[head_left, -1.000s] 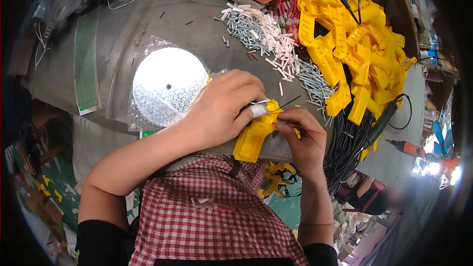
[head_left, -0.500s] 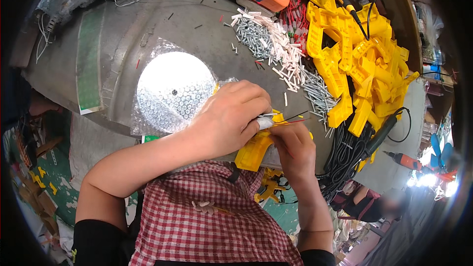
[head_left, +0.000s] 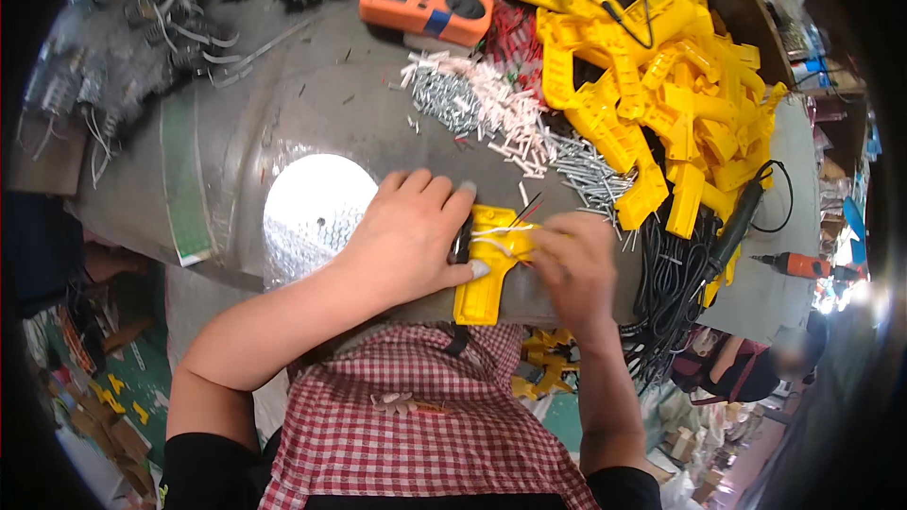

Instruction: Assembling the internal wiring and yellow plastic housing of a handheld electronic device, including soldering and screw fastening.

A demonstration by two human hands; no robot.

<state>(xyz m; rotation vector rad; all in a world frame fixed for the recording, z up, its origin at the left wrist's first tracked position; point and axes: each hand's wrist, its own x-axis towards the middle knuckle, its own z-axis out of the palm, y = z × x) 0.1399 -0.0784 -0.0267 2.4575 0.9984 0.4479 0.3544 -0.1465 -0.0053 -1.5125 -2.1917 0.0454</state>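
Note:
My left hand [head_left: 411,236] is closed on the left side of a yellow plastic handle-shaped shell [head_left: 480,300], its thumb pressed onto the open inner face. A dark part shows between its fingers and the shell. White wires [head_left: 493,244] lie across the shell's upper part, and thin black and red wire ends [head_left: 527,212] stick up beside them. At the shell's right arm, my right hand [head_left: 578,260] has curled fingers by the white wires; it is smeared by motion, and what its fingertips pinch is hidden. A clear-wrapped reflective disc [head_left: 316,203] lies left of my left hand.
Beyond my hands are heaps of screws [head_left: 446,102], pale small tubes [head_left: 515,127] and yellow shells [head_left: 680,104]. An orange meter [head_left: 425,5] sits at the back. Black cables [head_left: 666,297] and a soldering iron [head_left: 742,227] lie to the right. Grey wired parts fill the far left.
My left hand has shifted left and opened up the view of the shell, which now lies more upright with its inner face showing. The white wires now lie across it. The view has turned slightly.

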